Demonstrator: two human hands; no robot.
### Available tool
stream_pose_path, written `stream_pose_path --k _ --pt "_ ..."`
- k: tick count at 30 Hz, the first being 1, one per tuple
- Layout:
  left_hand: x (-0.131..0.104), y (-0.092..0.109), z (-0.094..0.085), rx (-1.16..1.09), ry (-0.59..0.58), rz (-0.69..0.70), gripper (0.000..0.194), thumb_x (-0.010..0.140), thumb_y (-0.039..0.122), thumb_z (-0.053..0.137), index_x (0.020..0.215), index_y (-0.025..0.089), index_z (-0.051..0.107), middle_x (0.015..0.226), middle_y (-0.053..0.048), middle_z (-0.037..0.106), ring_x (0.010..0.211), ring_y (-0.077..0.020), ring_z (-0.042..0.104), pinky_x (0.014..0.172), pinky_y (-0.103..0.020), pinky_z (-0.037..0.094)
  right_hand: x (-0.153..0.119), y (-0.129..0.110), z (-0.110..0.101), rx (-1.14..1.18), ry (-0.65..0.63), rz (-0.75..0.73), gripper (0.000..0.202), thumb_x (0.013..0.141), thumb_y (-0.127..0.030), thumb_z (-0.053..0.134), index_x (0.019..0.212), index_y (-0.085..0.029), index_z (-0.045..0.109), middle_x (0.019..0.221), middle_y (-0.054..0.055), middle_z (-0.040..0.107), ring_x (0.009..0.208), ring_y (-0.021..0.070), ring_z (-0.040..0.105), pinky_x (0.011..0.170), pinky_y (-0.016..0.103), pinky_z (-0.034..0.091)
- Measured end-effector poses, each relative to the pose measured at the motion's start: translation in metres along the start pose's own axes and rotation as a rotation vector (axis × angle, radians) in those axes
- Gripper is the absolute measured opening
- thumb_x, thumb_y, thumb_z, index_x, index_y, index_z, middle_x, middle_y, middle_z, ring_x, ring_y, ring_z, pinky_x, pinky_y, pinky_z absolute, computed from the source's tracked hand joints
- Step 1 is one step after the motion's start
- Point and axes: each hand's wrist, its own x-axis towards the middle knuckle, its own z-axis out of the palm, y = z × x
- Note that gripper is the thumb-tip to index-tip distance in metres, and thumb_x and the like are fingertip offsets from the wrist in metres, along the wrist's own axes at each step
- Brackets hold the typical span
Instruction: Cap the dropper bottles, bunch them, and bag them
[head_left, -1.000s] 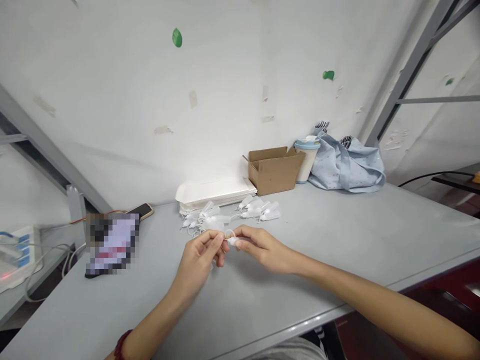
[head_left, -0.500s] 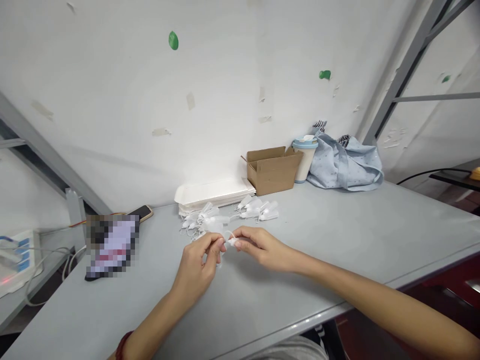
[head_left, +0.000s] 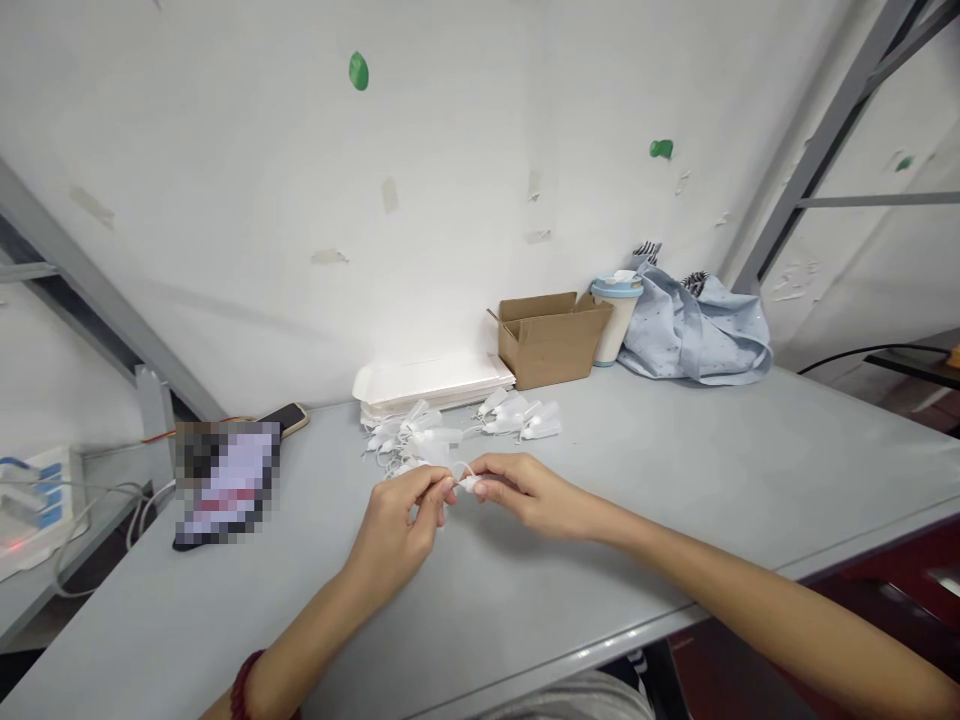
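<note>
Over the grey table (head_left: pixel 570 600), my right hand (head_left: pixel 525 494) pinches a small white piece (head_left: pixel 469 484) with a thin curved strap. My left hand (head_left: pixel 409 515) is closed in a pinch just left of it, fingertips nearly touching it; what those fingers hold is too small to make out. Just behind my hands lies a loose pile of small translucent white bottles (head_left: pixel 431 438) with white caps. A second group of similar bottles (head_left: pixel 517 415) lies to its right.
At the wall stand flat white boxes (head_left: pixel 435 378), an open cardboard box (head_left: pixel 555 345), a lidded cup (head_left: pixel 616 318) and a light blue cloth bag (head_left: pixel 697 335). To the left are a phone (head_left: pixel 294 418), a blurred purple item (head_left: pixel 236 485) and a power strip (head_left: pixel 45 505).
The camera view has shifted slightly. Both hands keep nearly the same pinching pose near the small white piece.
</note>
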Motion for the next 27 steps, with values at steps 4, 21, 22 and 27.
stream_pose_path --k 4,21,22,27 --pt "0.004 0.001 -0.007 0.089 0.061 0.223 0.019 0.088 0.018 0.046 0.081 0.018 0.063 0.065 0.0 0.062 0.056 -0.0121 0.053 0.053 -0.022 0.04 0.001 -0.002 -0.002 0.112 0.021 0.034 0.021 0.091 -0.029 0.044 0.089 -0.014 0.059 0.074 0.0 0.052 0.067 0.0104 0.045 0.063 0.023 0.036" --pt "0.009 -0.001 -0.013 0.089 -0.009 0.18 0.014 0.087 0.021 0.051 0.08 0.019 0.063 0.072 -0.001 0.065 0.061 -0.0124 0.054 0.058 -0.024 0.043 0.003 -0.001 -0.006 0.068 0.055 0.016 0.026 0.091 -0.033 0.044 0.088 -0.013 0.06 0.077 0.002 0.056 0.073 0.0128 0.05 0.069 0.026 0.039" --pt "0.011 -0.003 -0.016 0.101 0.008 0.18 0.014 0.086 0.022 0.051 0.079 0.019 0.063 0.072 -0.001 0.066 0.061 -0.0126 0.055 0.059 -0.024 0.043 0.004 0.001 -0.009 0.025 0.077 0.012 0.027 0.092 -0.034 0.043 0.089 -0.013 0.06 0.079 0.003 0.057 0.074 0.0131 0.051 0.069 0.026 0.039" --pt "0.02 -0.025 -0.035 0.2 0.308 0.085 0.014 0.082 0.03 0.056 0.076 0.02 0.064 0.075 -0.001 0.067 0.064 -0.0143 0.058 0.063 -0.027 0.046 0.012 0.028 -0.034 -0.34 0.282 0.0 0.026 0.094 -0.034 0.039 0.098 -0.015 0.056 0.096 0.007 0.058 0.083 0.0166 0.053 0.072 0.029 0.041"
